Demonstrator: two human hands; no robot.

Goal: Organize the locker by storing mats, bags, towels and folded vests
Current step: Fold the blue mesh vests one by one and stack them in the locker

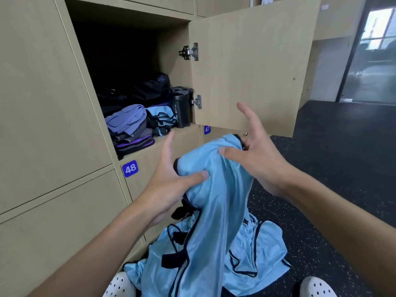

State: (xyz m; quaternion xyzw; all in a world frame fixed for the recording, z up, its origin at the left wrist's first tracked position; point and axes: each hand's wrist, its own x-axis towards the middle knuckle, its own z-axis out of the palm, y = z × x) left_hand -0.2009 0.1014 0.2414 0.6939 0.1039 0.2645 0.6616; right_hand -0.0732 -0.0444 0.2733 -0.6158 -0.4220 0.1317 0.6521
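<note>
My left thumb presses the slippery blue cloth against the fingers behind it, forefinger sticking up free, so my left hand [171,179] pinches the vest [214,189] from the side. My right hand [252,151] has its thumb on top and its lower fingers curled at the black-trimmed edge, the upper fingers splayed wide.

The vest is bunched between both hands in front of the open locker [175,61], and its long tail hangs down onto the heap [263,249] of matching vests on the floor [321,189].

The cloth is slick and my hold is shallow, so I reckon it could slide out. The tail might snag a strap in the heap and drag another vest up. Pushed in unfolded, it could topple the folded clothes [128,121] or knock the bottle [181,110] beside the door [246,61].
</note>
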